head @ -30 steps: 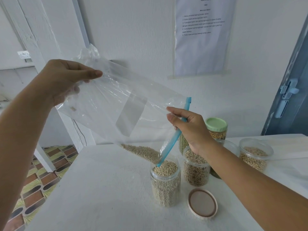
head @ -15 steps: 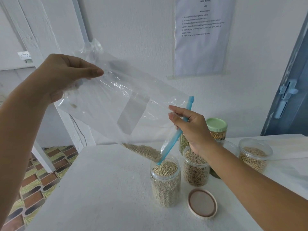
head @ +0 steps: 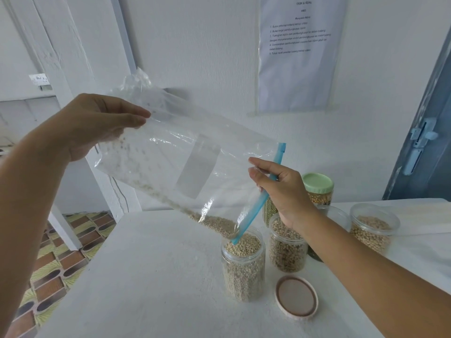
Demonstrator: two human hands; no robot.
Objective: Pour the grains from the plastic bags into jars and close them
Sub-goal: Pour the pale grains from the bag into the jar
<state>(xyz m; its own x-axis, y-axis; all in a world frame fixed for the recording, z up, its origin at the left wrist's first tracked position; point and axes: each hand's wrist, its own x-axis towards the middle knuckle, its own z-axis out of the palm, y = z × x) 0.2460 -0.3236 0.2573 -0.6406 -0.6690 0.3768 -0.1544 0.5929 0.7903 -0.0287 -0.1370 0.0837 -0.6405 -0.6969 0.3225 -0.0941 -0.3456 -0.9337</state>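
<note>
Taking the open jar on the white table as the landmark: far up and to its left, the left hand pinches the raised bottom end of a clear plastic bag, thumb on the near face and fingers behind it. The bag slopes down to the right toward the jar, nearly emptied, with a thin line of grains gathered along its lower edge and a few specks scattered higher up. Its blue zip strip runs steeply down, and the lowest corner dips into the jar's mouth, touching the grain heaped there; the jar is full almost to the rim. Above and just right of the jar, the right hand grips the zip strip, fingers curled round it. Just right of the jar stands a second filled jar, uncapped. Below and right lies a lid, inner side up. Behind stands a green-capped jar, and far right another open jar of grain
</note>
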